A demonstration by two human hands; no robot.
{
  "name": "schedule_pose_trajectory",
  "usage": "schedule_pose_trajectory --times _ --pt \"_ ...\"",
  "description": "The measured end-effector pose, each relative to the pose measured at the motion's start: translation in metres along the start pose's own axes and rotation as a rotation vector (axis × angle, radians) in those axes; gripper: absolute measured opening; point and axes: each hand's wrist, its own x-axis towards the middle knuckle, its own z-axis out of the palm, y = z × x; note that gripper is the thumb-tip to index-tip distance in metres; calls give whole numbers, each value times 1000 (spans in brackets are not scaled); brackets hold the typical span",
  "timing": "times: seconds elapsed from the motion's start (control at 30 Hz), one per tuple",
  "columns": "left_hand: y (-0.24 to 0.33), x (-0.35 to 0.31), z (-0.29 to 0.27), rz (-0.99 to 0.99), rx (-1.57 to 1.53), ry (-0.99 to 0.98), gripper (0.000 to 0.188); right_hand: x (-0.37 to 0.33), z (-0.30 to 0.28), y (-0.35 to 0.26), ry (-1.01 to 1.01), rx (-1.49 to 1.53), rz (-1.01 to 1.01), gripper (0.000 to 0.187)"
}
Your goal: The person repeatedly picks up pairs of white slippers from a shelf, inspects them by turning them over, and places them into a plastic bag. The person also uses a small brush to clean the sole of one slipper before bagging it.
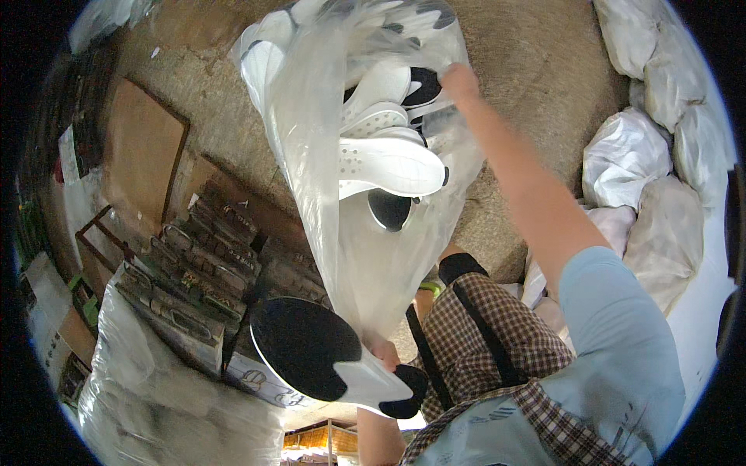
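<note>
A large clear plastic bag stands in front of me, filled with several white shoe soles, some with black patches. My right hand, at the end of an outstretched arm, is closed on the bag's right rim. Low in the view, my left hand is closed round the narrow middle of a white shoe sole and partly hidden by it. This sole has a large black forefoot pad and a smaller black heel pad. It lies outside the bag, beside its near edge; whether that hand also grips the plastic, I cannot tell.
Several stuffed whitish sacks are piled on the right. Dark metal moulds with handles stand in rows at the left, near a brown board. A plastic-wrapped bundle sits at the lower left. The floor is brownish concrete.
</note>
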Motion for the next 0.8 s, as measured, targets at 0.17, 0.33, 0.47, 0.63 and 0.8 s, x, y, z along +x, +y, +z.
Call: schedule_pose_trajectory --times 0.17,0.33,0.47,0.63,0.8 --pt "29 2 1 0 -90 -92 34 26 -86 45 172 254 44 21" --pt "57 -29 31 65 326 -127 36 -88 -262 46 -11 1653 277 23" --pt "91 -67 75 189 409 -221 32 -155 -358 -10 -81 1609 -26 20" --pt "144 -137 124 420 469 -377 27 -175 -425 -23 -444 1735 -167 17" --pt "218 -168 181 547 486 -774 21 -167 -402 17 -187 1867 29 18"
